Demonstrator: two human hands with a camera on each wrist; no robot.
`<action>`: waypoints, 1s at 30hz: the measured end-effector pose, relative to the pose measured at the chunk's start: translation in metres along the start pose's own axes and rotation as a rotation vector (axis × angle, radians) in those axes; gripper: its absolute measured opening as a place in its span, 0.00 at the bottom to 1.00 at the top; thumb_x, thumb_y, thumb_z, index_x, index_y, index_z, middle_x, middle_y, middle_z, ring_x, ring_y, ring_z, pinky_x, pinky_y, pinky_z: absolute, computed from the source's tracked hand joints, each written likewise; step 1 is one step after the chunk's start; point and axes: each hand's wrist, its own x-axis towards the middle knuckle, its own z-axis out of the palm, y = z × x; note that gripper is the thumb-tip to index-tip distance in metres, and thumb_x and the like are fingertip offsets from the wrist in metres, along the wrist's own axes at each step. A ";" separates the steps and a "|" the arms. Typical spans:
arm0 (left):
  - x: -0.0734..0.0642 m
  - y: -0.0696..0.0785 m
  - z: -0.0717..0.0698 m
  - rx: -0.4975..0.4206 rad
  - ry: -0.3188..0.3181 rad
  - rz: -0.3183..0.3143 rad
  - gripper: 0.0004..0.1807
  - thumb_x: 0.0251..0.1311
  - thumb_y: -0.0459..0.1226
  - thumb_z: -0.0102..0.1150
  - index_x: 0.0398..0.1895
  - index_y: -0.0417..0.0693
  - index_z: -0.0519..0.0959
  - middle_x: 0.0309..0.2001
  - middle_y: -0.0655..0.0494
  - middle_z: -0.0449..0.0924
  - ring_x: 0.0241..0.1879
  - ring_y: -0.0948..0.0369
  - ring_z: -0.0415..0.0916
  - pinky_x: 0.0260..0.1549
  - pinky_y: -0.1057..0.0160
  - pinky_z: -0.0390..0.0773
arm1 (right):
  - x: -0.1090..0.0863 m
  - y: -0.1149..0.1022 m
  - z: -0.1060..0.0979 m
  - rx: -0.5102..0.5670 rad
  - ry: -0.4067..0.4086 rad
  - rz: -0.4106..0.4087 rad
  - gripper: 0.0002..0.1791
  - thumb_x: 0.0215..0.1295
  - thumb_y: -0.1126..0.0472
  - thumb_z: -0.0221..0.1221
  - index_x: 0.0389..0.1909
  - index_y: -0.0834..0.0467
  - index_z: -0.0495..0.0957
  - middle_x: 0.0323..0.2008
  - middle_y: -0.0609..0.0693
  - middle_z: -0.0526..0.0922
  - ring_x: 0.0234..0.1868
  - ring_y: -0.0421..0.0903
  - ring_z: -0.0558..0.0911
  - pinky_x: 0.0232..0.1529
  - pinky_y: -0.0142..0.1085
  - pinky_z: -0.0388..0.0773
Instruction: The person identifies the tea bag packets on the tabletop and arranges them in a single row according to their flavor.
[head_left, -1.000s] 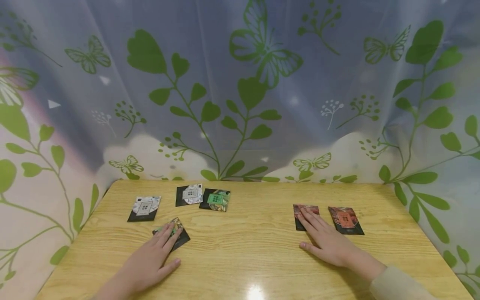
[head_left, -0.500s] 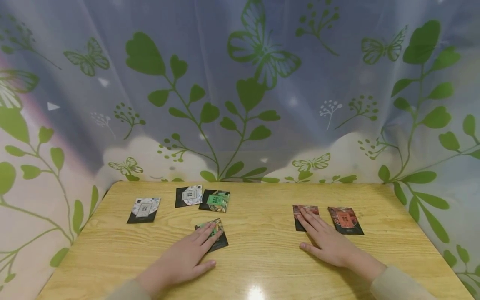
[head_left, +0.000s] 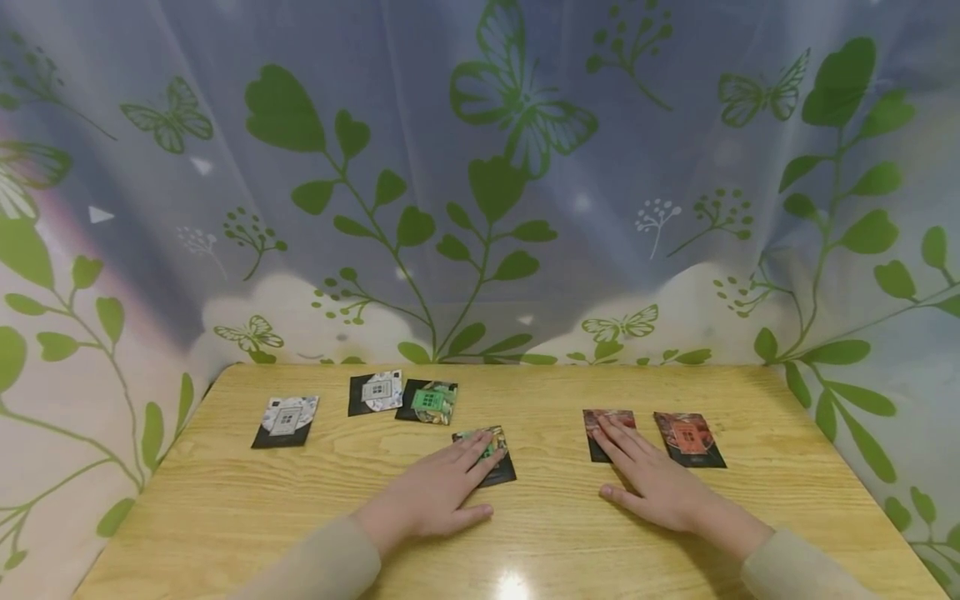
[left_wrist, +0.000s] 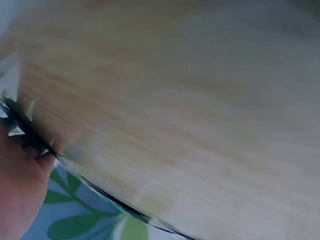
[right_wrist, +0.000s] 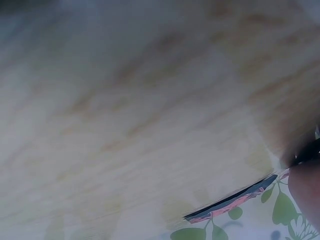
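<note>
Head view: the left hand, fingers extended and ungripping, presses the green packet beneath its fingertips, now shifted nearer the right hand, whose straight fingers rest on a reddish packet, so sliding is apparently mid-step.

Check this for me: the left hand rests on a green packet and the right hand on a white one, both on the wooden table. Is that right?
Not quite: the right hand rests on a red packet, as the head view shows. The left hand does rest on a green packet, both on the wooden table.
</note>
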 end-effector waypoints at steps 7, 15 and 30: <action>0.033 0.012 -0.005 0.058 -0.007 0.033 0.43 0.81 0.65 0.33 0.89 0.54 0.47 0.88 0.48 0.42 0.87 0.53 0.44 0.85 0.56 0.54 | 0.001 -0.001 -0.001 -0.008 -0.031 0.019 0.44 0.81 0.40 0.54 0.85 0.61 0.54 0.85 0.63 0.52 0.84 0.67 0.56 0.78 0.64 0.64; 0.059 0.022 -0.010 0.071 -0.017 0.060 0.44 0.80 0.67 0.34 0.89 0.56 0.46 0.88 0.49 0.42 0.87 0.53 0.44 0.85 0.57 0.54 | 0.001 0.001 -0.001 -0.011 -0.025 0.012 0.43 0.81 0.40 0.54 0.85 0.61 0.55 0.85 0.63 0.54 0.84 0.67 0.57 0.77 0.64 0.66; 0.090 0.023 -0.010 0.132 -0.044 0.111 0.45 0.79 0.68 0.34 0.89 0.58 0.44 0.89 0.52 0.40 0.87 0.56 0.43 0.85 0.58 0.55 | 0.000 0.001 -0.003 -0.007 -0.031 0.006 0.43 0.81 0.40 0.54 0.85 0.61 0.55 0.85 0.63 0.53 0.84 0.66 0.56 0.77 0.64 0.67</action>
